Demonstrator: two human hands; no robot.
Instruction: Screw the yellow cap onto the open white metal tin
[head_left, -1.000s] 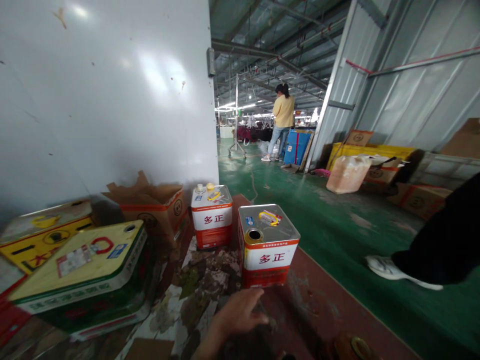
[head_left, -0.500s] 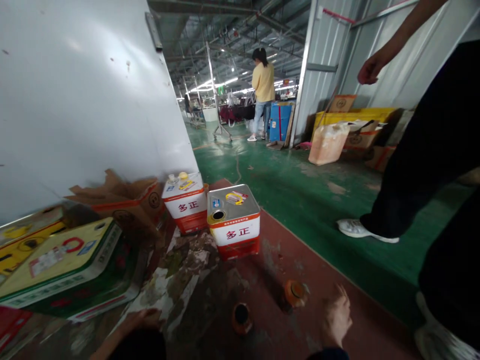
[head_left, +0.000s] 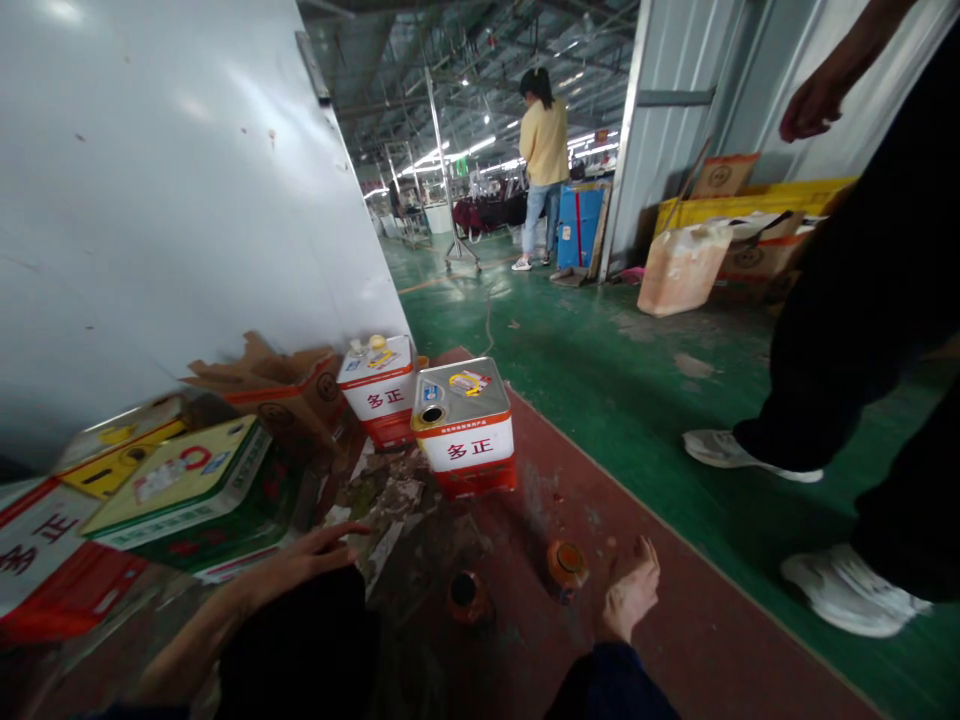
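Note:
My left hand (head_left: 319, 555) hovers over the floor, fingers apart and holding nothing, beside the green can (head_left: 187, 490). To the right, my right hand (head_left: 631, 590) is empty with its fingers spread, close to an orange-brown jar (head_left: 566, 568). Another open jar (head_left: 468, 598) with a dark mouth stands between my hands. Beyond the jars stands a white and red square can (head_left: 469, 445) with an open round hole in its top. A similar can (head_left: 381, 398) with a pale cap stands behind it on the left.
A person's legs and white shoes (head_left: 847, 592) are at the right. Left are a torn carton (head_left: 289, 392), a yellow can (head_left: 124, 440) and a red-white can (head_left: 56, 570). A plastic jug (head_left: 682, 268) stands farther back; a person in yellow (head_left: 545, 140) is beyond the doorway.
The view has shifted, so more of the left cans shows. My left hand is further into view, its fingers now visible. The nearby person's hand appears further right.

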